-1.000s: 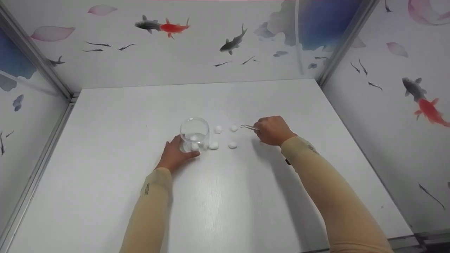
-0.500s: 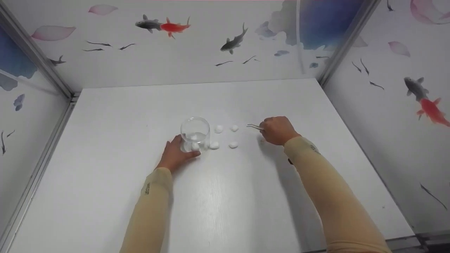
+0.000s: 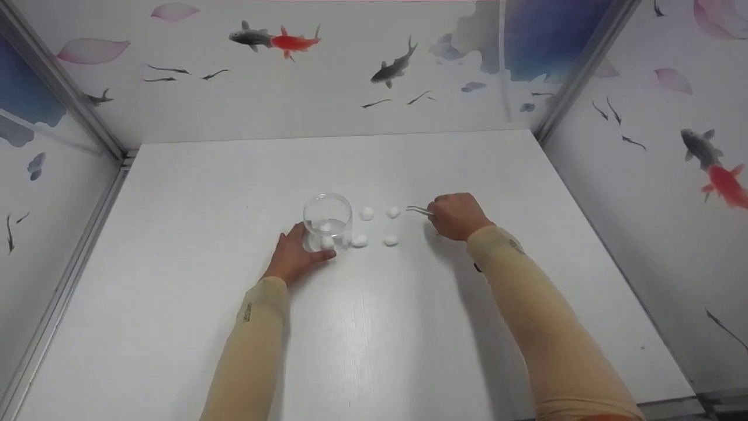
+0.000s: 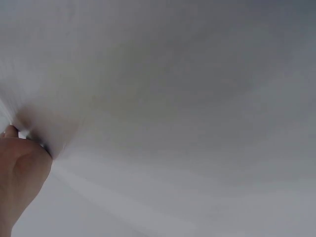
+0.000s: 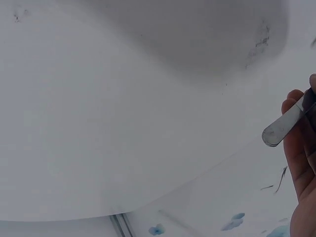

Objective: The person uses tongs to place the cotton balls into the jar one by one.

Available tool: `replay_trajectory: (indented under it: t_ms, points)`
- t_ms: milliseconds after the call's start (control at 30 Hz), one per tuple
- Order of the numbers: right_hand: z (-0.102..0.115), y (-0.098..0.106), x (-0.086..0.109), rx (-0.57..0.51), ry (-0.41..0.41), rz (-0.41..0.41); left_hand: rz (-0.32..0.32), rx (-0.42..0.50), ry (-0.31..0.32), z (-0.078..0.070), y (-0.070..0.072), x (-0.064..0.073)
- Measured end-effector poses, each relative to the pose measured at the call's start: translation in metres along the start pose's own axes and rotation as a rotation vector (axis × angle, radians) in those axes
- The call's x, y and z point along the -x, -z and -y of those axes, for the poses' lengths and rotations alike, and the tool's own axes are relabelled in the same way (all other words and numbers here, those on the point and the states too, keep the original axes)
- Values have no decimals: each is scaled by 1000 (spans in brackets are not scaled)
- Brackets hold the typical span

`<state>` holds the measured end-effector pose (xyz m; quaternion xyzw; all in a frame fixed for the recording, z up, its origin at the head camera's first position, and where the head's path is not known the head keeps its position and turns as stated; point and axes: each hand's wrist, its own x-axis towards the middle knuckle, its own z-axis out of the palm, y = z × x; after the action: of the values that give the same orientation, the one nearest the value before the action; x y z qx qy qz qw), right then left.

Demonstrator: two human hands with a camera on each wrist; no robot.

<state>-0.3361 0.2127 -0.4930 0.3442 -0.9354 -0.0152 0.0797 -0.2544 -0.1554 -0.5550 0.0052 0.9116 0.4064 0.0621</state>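
Near the middle of the table in the head view, my left hand (image 3: pixel 295 254) is wrapped round the lower side of a clear round jar (image 3: pixel 327 216), its thumb along the front. White shows low inside the jar, apparently cotton balls. To its right lie several white cotton balls, among them a far right ball (image 3: pixel 393 213) and a near right ball (image 3: pixel 390 240). My right hand (image 3: pixel 459 216) grips metal tweezers (image 3: pixel 418 209), tips pointing left, just right of the far right ball and apart from it. In the right wrist view the rounded end of the tweezers (image 5: pixel 281 129) sticks out of my hand.
A white table (image 3: pixel 362 351) bears everything. Panels with painted fish and petals stand at the back (image 3: pixel 327 105), left and right, joined by grey metal posts (image 3: pixel 584 76) at the corners.
My right hand with the tweezers drew slightly right, away from the far right cotton ball, then came part of the way back. My left hand stays on the jar. The head view shifted slightly.
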Motion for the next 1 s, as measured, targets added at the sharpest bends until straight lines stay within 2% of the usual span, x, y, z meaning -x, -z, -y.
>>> replay_trajectory:
  t_ms: [300, 467, 633, 1000]
  points:
    - [10, -1, -13, -12, -9, 67, -11, 19, -2, 2, -1, -1]
    - [13, -7, -19, -24, 14, 57, -19, 43, 7, 2, -2, 0]
    - [15, -11, -21, -24, 32, 29, -26, 27, -12, 4, -3, -2]
    - [19, -15, -26, -10, -4, 99, -33, 42, -2, 2, -2, 0]
